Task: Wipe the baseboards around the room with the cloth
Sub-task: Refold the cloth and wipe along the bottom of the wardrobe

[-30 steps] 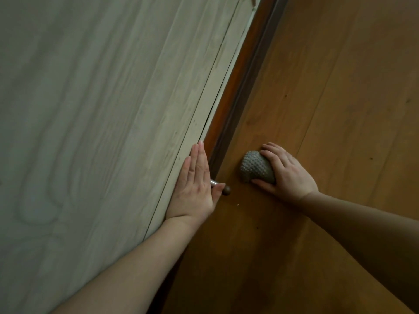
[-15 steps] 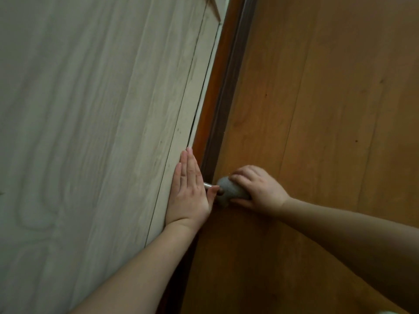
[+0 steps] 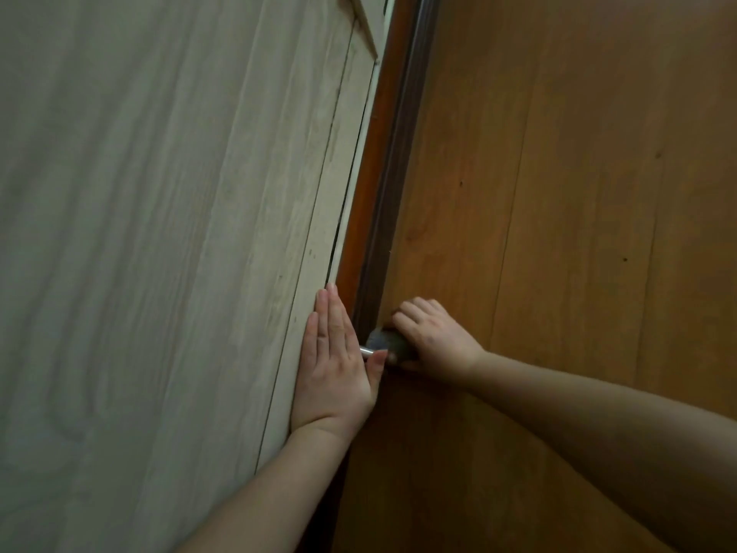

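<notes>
The grey knitted cloth [image 3: 389, 343] is bunched in my right hand [image 3: 432, 339], which grips it and holds it low against the dark baseboard [image 3: 393, 185] where wall meets floor. Most of the cloth is hidden under my fingers. My left hand [image 3: 333, 367] lies flat on the pale wood-grain wall panel [image 3: 159, 233], fingers straight and together, just left of the cloth. A short metal door stop [image 3: 365, 352] pokes out from the baseboard between my two hands, its tip hidden by the cloth.
An orange-brown wooden strip [image 3: 375, 153] runs along the wall above the baseboard. Brown wooden floorboards [image 3: 578, 193] fill the right side of the view. A panel seam runs up the wall near my left fingertips.
My right hand has slid the cloth left across the floor to the baseboard, now covering the door stop's tip. My left hand has stayed flat on the wall.
</notes>
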### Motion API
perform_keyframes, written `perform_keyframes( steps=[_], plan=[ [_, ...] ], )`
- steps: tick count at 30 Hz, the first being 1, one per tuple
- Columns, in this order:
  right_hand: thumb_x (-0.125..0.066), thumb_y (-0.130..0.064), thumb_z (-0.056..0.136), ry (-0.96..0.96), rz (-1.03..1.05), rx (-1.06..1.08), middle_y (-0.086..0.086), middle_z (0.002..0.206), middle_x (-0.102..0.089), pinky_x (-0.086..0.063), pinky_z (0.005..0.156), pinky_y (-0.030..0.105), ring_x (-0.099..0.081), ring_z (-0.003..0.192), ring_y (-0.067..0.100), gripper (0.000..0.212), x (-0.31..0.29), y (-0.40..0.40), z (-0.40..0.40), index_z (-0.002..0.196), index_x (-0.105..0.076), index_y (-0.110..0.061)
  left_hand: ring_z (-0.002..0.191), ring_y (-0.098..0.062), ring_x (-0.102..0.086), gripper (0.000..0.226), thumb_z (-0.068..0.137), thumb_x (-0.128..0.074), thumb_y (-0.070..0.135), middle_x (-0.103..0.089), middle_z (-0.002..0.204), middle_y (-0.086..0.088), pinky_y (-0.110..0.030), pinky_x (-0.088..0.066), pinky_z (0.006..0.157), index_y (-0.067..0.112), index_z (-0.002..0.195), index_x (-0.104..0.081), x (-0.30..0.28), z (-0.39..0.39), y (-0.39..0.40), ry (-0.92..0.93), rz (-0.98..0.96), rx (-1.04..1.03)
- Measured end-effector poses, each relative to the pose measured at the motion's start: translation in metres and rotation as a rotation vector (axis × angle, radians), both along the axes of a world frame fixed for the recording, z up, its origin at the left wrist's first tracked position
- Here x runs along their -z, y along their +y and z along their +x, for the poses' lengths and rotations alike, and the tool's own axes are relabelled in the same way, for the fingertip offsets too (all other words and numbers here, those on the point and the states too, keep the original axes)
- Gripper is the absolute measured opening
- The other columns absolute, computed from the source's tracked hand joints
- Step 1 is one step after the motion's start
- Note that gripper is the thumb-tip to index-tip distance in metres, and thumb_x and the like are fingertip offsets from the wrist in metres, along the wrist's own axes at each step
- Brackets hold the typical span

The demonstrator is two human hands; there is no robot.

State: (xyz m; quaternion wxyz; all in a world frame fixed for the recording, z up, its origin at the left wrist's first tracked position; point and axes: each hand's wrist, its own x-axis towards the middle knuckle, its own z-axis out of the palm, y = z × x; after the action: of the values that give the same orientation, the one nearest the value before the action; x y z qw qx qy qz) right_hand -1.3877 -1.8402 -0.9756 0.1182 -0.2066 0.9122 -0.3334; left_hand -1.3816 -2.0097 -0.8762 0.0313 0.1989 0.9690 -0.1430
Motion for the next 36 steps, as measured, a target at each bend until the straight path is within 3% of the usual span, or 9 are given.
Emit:
perform_keyframes(
  steps=[5, 10, 16, 19, 22, 26, 31, 36],
  plan=[
    [-0.08, -0.038, 0.078, 0.099, 0.115, -0.084, 0.004, 0.125, -0.06, -0.042, 0.102, 0.039, -0.055, 0.116, 0.023, 0.058, -0.008, 0.025, -0.057, 0.127, -0.059, -0.018, 0.152, -0.034, -0.007, 0.081, 0.102, -0.009, 0.054, -0.009, 0.162, -0.026, -0.039, 0.002, 0.124, -0.011, 0.151, -0.015, -0.002, -0.002, 0.001, -0.025, 0.02, -0.014],
    [-0.08, -0.036, 0.079, 0.121, 0.165, -0.164, 0.007, 0.131, -0.059, -0.038, 0.108, 0.042, -0.053, 0.124, 0.026, 0.062, -0.012, 0.034, -0.078, 0.133, -0.057, -0.016, 0.152, -0.034, -0.008, 0.081, 0.103, -0.001, 0.053, -0.012, 0.162, -0.027, -0.04, 0.001, 0.124, -0.011, 0.151, -0.016, 0.0, -0.001, 0.0, -0.033, 0.027, -0.017],
    [-0.078, -0.036, 0.081, 0.088, 0.147, -0.045, 0.003, 0.127, -0.058, -0.039, 0.105, 0.037, -0.052, 0.119, 0.02, 0.059, -0.015, 0.049, -0.095, 0.132, -0.056, -0.018, 0.152, -0.034, -0.009, 0.08, 0.104, -0.002, 0.052, -0.011, 0.162, -0.027, -0.04, -0.001, 0.124, -0.012, 0.15, -0.016, 0.003, -0.001, -0.002, -0.027, 0.035, -0.011],
    [-0.079, -0.032, 0.081, 0.02, 0.054, 0.192, 0.002, 0.124, -0.057, -0.044, 0.103, 0.04, -0.05, 0.117, 0.019, 0.053, -0.018, 0.062, -0.107, 0.127, -0.057, -0.017, 0.152, -0.034, -0.01, 0.08, 0.104, -0.004, 0.053, -0.011, 0.162, -0.026, -0.04, -0.001, 0.125, -0.011, 0.151, -0.016, 0.005, -0.001, -0.003, -0.029, 0.056, -0.016],
    [-0.079, -0.034, 0.082, -0.043, -0.068, 0.553, -0.004, 0.117, -0.051, -0.044, 0.093, 0.03, -0.044, 0.108, 0.01, 0.049, -0.024, 0.072, -0.128, 0.122, -0.055, -0.019, 0.152, -0.033, -0.01, 0.079, 0.104, -0.007, 0.053, -0.01, 0.163, -0.025, -0.039, -0.001, 0.125, -0.009, 0.152, -0.013, 0.006, -0.001, -0.004, -0.031, 0.073, -0.02],
    [-0.079, -0.037, 0.08, -0.049, -0.139, 0.458, -0.013, 0.112, -0.045, -0.045, 0.087, 0.026, -0.044, 0.105, 0.006, 0.051, -0.034, 0.071, -0.122, 0.121, -0.053, -0.026, 0.151, -0.031, -0.013, 0.078, 0.103, -0.015, 0.053, -0.016, 0.161, -0.024, -0.037, -0.001, 0.124, -0.008, 0.152, -0.016, 0.005, -0.002, -0.003, -0.027, 0.096, -0.034],
    [-0.075, -0.05, 0.076, -0.172, -0.309, 0.266, -0.018, 0.122, -0.041, -0.047, 0.095, 0.024, -0.046, 0.115, 0.005, 0.065, -0.032, 0.041, -0.052, 0.133, -0.045, -0.044, 0.151, -0.033, -0.014, 0.079, 0.102, -0.015, 0.052, -0.013, 0.161, -0.026, -0.039, -0.003, 0.123, -0.009, 0.151, -0.014, 0.003, -0.002, -0.002, -0.019, 0.089, -0.016],
    [-0.081, -0.038, 0.076, -0.207, -0.514, 0.508, -0.025, 0.118, -0.043, -0.049, 0.092, 0.016, -0.049, 0.116, -0.002, 0.059, -0.02, -0.002, -0.009, 0.125, -0.05, -0.045, 0.152, -0.033, -0.009, 0.077, 0.103, -0.003, 0.052, -0.008, 0.161, -0.026, -0.039, 0.001, 0.124, -0.008, 0.152, -0.007, 0.004, -0.001, -0.003, 0.0, 0.077, -0.01]
  ],
)
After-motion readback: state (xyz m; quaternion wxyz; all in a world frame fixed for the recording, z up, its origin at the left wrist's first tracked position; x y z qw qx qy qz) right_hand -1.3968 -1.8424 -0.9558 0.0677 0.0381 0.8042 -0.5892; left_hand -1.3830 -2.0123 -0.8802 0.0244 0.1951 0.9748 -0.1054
